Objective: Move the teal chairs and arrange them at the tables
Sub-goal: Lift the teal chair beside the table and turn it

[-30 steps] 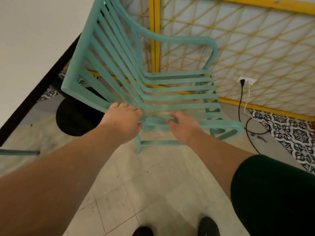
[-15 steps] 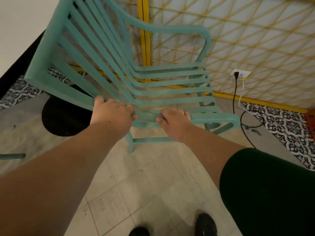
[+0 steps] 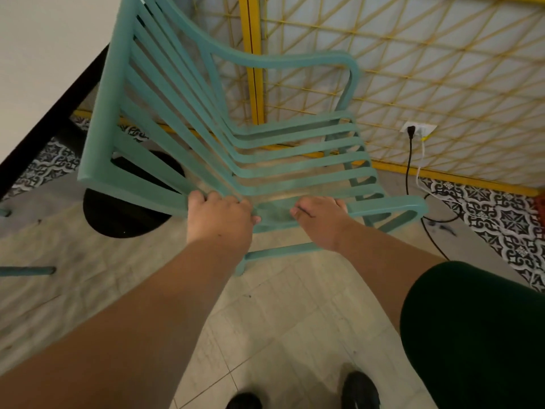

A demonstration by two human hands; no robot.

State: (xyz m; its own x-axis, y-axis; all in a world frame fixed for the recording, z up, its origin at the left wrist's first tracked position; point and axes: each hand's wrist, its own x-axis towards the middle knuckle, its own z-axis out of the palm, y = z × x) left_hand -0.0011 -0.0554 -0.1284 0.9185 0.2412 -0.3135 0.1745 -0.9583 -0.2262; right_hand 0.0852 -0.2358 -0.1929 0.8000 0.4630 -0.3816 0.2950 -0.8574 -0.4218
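A teal slatted chair fills the middle of the view, tilted with its back toward the upper left and its seat pointing right. My left hand is closed around the near side rail where back meets seat. My right hand grips the same rail a little further right, by the near armrest. A white table with a black edge is at the upper left, its round black base on the floor under the chair's back. The leg of another teal chair pokes in at the left edge.
A yellow-framed lattice panel stands close behind the chair. A wall socket with a black and a white cable trailing over the patterned floor tiles sits at the right. My black shoes are on pale tiles at the bottom.
The chair has swung a little in my hands, left and then back right in the view. Both hands keep their hold on the near rail.
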